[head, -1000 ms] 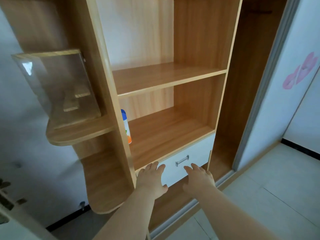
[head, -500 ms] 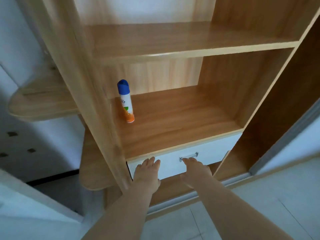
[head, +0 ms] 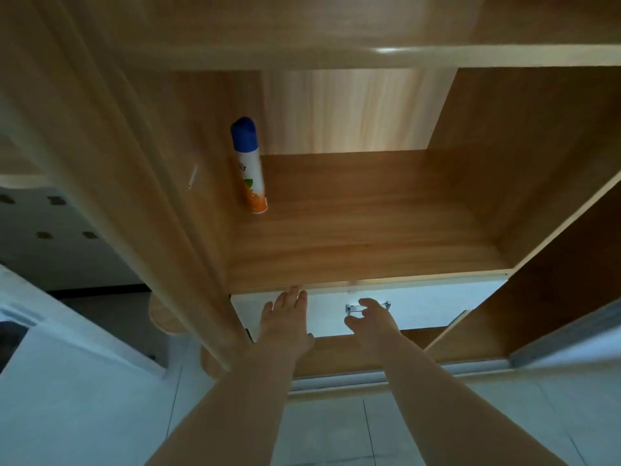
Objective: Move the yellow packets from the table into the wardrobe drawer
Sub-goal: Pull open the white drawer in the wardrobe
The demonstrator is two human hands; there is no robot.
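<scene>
Head view, looking down at a wooden wardrobe. Its white drawer [head: 420,307] sits closed just under the lower shelf [head: 369,237]. The left hand [head: 285,324] lies flat on the drawer front, fingers spread and straight, tips at the drawer's top edge. The right hand [head: 373,321] is at the drawer's metal handle [head: 368,307], fingers curled and loose; whether they touch it cannot be told. A spray can [head: 250,166] stands above the drawer on the shelf's left side. No yellow packets are in view.
</scene>
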